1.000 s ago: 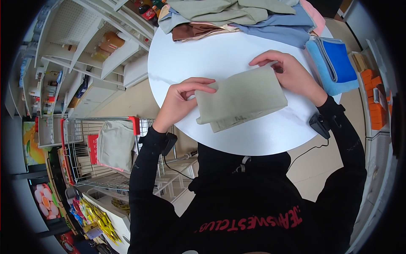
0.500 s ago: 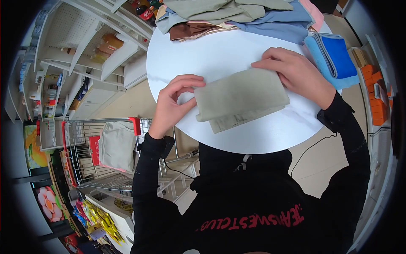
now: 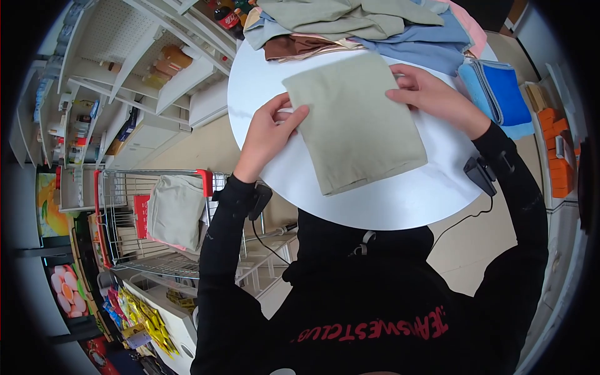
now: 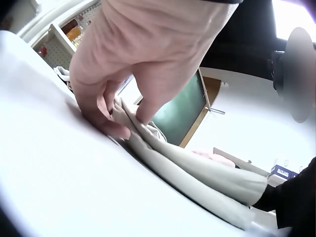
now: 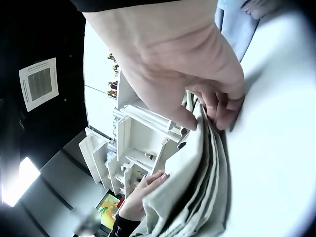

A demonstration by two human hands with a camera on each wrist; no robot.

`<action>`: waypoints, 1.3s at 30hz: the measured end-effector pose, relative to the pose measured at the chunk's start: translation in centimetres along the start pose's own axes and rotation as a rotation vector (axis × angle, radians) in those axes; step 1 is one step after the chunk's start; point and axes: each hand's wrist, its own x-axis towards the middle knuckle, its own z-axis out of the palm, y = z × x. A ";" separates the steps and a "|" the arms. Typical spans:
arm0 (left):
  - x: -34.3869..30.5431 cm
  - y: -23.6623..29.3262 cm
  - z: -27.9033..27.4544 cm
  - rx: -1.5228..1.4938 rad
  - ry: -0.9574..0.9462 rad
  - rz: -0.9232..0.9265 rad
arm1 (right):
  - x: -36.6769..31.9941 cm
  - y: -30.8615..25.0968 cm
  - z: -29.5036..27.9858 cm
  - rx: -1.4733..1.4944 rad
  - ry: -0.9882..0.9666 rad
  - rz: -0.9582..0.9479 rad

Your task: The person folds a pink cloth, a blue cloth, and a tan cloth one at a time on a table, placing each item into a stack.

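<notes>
A folded, pale grey-green garment (image 3: 356,131) lies in a neat rectangle on the white round table (image 3: 257,75). My left hand (image 3: 267,139) pinches its left edge, the thumb over the top layer and the fingers beneath it in the left wrist view. Opposite, my right hand (image 3: 437,100) grips the right edge between thumb and curled fingers. Several stacked layers of the garment (image 5: 200,170) show in the right wrist view. In the left wrist view, the garment's edge (image 4: 197,173) slopes away from the left fingertips.
A heap of loose clothes (image 3: 350,22) covers the table's far side. Folded blue towels (image 3: 500,94) sit at the right edge. A shopping cart (image 3: 205,182) with another folded grey-green garment (image 3: 175,212) stands to the left, near white shelves (image 3: 119,94).
The garment was a low, doubled strip with a lower layer peeking out in front; now it shows as a taller flat panel reaching farther toward the heap. Both hands still hold its sides.
</notes>
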 end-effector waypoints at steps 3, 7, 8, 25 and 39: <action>0.6 0.3 -0.3 0.043 0.071 -0.020 | 1.4 0.0 -1.7 -0.111 -0.026 0.246; 1.7 0.1 -0.7 0.048 0.139 -0.094 | 1.0 -2.4 -0.7 -0.152 0.045 0.289; 1.7 0.3 -0.8 0.049 0.139 -0.092 | 1.1 -2.2 -0.8 -0.152 0.047 0.288; 4.5 -2.1 -2.2 0.068 0.087 0.029 | 2.6 0.1 -2.0 -0.123 -0.100 0.209; 6.5 0.2 -3.7 0.108 -0.168 -0.097 | 2.7 0.0 -2.3 -0.097 -0.126 0.243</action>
